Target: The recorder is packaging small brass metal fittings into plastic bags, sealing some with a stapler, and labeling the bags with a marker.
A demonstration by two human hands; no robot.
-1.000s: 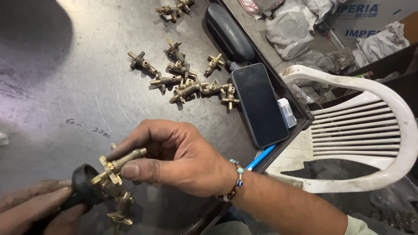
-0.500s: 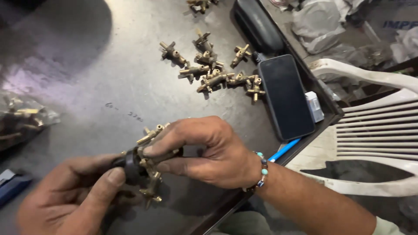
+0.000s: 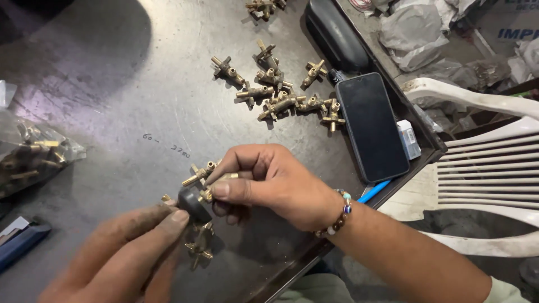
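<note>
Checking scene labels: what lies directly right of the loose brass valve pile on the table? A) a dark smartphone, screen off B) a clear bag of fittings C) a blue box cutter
A: the dark smartphone lies flat just right of the brass valves, near the table edge.

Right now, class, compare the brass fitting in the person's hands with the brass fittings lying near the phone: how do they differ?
The held brass fitting is lifted off the table, pinched by the right hand; the loose brass fittings lie flat in a cluster. The held one has a black knob against it, touched by the left hand; the loose ones show none. Both are brass, cross-shaped pieces.
</note>
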